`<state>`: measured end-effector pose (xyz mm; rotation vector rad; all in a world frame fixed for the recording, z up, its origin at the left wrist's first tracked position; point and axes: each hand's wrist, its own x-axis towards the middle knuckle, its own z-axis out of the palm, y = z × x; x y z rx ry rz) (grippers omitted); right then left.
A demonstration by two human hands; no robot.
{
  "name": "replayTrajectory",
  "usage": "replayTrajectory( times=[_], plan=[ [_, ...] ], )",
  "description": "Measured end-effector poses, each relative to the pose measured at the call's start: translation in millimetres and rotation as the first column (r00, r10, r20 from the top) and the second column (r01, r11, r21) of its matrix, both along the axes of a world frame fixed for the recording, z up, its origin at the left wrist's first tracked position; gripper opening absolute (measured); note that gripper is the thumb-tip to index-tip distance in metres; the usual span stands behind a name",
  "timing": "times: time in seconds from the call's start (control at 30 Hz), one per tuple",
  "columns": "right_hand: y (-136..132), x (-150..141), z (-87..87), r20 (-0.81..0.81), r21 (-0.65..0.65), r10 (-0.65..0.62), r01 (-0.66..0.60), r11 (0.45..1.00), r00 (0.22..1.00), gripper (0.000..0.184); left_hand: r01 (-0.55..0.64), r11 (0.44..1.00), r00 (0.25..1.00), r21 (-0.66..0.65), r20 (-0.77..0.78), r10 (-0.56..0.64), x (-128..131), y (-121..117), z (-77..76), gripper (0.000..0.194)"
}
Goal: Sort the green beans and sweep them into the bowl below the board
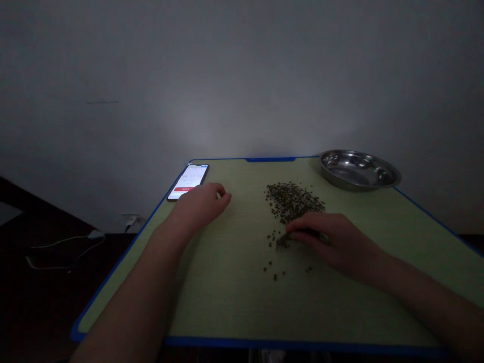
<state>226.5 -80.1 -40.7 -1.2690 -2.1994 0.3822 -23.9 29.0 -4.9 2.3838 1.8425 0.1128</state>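
My right hand [333, 239] is closed around the handle of a small fork [282, 242]. The fork's tines point left and down onto the table, touching or just over a few small dark bits. Just beyond that hand lies a spread pile of small dark grains [291, 200]; their exact kind is too dim to tell. Several loose ones are scattered on the near side. My left hand [204, 201] rests on the table's left part with fingers curled in, and nothing shows in it. A lit phone [189, 180] lies right behind it.
A shiny metal basin [359, 170] stands at the table's back right corner. The pale green table [227, 292] has a blue rim and stands against a grey wall [242, 75]. At the lower left, a white cable [81, 257] and a wall socket [132, 220] show beside the table.
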Motion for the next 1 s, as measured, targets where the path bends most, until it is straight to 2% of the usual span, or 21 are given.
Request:
replayTrajectory(
  times=[0.23, 0.43, 1.0],
  plan=[
    [-4.0, -4.9, -0.5, 0.0, -0.06, 0.112, -0.112, 0.992, 0.994, 0.018, 0.016, 1.0, 1.0, 0.01, 0.001, -0.016, 0.0, -0.3, -0.6, 0.041],
    [-4.7, -10.0, -6.5, -0.001, -0.003, 0.114, -0.114, 0.993, 0.993, 0.02, 0.023, 1.0, 1.0, 0.019, 0.001, -0.023, -0.3, -1.8, -0.1, 0.041],
    [1.8, -5.5, -7.7, 0.016, 0.065, -0.07, 0.069, 0.996, 0.997, 0.017, 0.023, 1.0, 1.0, 0.021, -0.007, -0.023, -0.9, -1.0, -1.9, 0.041]
  ],
)
